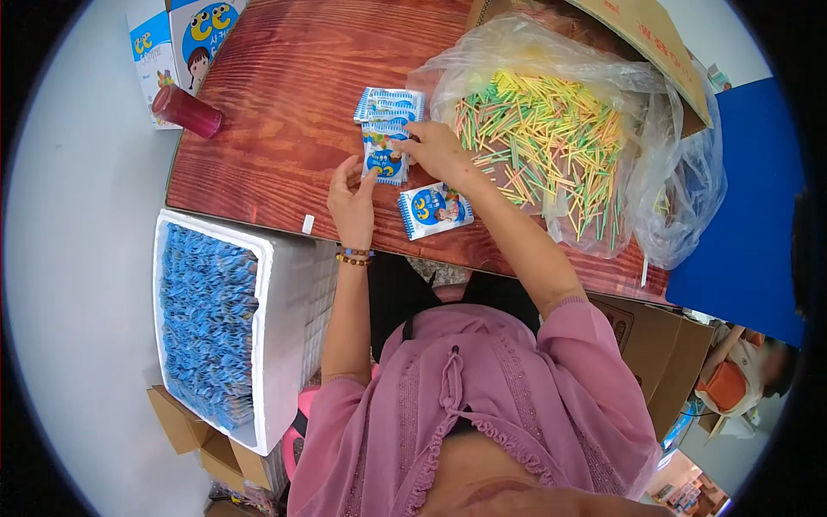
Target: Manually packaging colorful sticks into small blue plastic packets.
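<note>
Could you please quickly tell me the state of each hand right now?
Left hand: partly open, at the left edge of the blue-and-white sachets.
Right hand: at the same sachets' right side; whether it grips them cannot be told.

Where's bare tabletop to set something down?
Bare wooden tabletop stretches between the red container and the blue-and-white packets. Crowded: by the left hand and right hand, and rightward under the clear plastic bag of colored sticks.

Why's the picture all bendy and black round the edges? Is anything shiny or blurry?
All in the head view: the fisheye lens makes the white foam box look bent and the corners black; light glints on the clear plastic bag; both hands look fairly sharp; another person at right looks smudged around the head.
</note>
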Action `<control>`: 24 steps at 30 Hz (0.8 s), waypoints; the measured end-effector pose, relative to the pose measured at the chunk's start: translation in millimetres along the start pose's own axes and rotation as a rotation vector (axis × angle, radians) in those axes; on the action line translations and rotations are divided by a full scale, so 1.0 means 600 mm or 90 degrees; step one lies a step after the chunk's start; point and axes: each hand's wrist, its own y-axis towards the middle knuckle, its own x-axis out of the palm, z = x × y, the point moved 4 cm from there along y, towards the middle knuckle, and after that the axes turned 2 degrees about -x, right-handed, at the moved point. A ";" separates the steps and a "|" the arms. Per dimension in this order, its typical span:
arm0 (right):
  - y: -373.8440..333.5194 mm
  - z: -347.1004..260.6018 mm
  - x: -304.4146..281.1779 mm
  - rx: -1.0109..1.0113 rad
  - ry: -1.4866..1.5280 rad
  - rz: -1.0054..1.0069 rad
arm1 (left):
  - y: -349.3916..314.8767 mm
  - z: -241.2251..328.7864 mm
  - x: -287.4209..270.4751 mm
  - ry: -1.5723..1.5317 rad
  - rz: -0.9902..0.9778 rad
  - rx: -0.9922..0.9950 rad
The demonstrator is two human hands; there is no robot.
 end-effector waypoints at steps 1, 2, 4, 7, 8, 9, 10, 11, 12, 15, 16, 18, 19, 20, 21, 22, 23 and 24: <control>0.003 -0.001 0.005 -0.022 -0.060 0.013 | 0.001 -0.002 0.001 0.000 0.000 0.000; 0.002 0.003 0.007 -0.021 -0.061 0.013 | 0.000 0.002 0.003 0.068 0.018 0.052; -0.005 0.004 0.007 -0.027 -0.035 0.031 | -0.006 0.008 0.009 0.137 0.032 0.102; -0.036 -0.007 -0.034 -0.079 0.007 0.151 | -0.018 0.022 0.008 0.162 0.049 0.130; -0.050 -0.012 -0.049 -0.075 0.008 0.148 | -0.026 0.026 0.001 0.199 0.062 0.153; -0.067 -0.016 -0.062 -0.044 -0.058 0.104 | -0.035 0.028 -0.005 0.237 0.075 0.177; -0.088 -0.016 -0.075 -0.014 -0.125 0.064 | -0.046 0.027 -0.005 0.235 0.071 0.177; -0.106 -0.006 -0.082 -0.010 -0.125 0.065 | -0.057 0.021 0.004 0.258 -0.015 0.173; -0.124 0.004 -0.081 -0.038 -0.178 0.033 | -0.068 0.016 0.015 0.280 -0.100 0.168; -0.149 0.022 -0.070 -0.090 -0.254 0.014 | -0.091 0.036 0.047 0.349 -0.112 0.177; -0.152 0.024 -0.065 -0.118 -0.279 0.024 | -0.090 0.033 0.052 0.360 -0.109 0.171; -0.153 0.028 -0.062 -0.108 -0.240 0.038 | -0.083 0.020 0.053 0.341 -0.108 0.144; -0.151 0.031 -0.063 -0.098 -0.197 0.054 | -0.082 0.020 0.054 0.342 -0.091 0.168; -0.150 0.034 -0.064 -0.089 -0.153 0.070 | -0.080 0.022 0.053 0.343 -0.074 0.193; -0.148 0.039 -0.062 -0.089 -0.150 0.074 | -0.078 0.022 0.050 0.346 -0.076 0.197; -0.148 0.040 -0.064 -0.130 -0.139 0.103 | -0.076 0.023 0.049 0.386 -0.089 0.188; -0.150 0.040 -0.067 -0.170 -0.129 0.132 | -0.075 0.025 0.051 0.426 -0.102 0.180; -0.151 0.043 -0.072 -0.168 -0.127 0.135 | -0.079 0.030 0.053 0.427 -0.106 0.183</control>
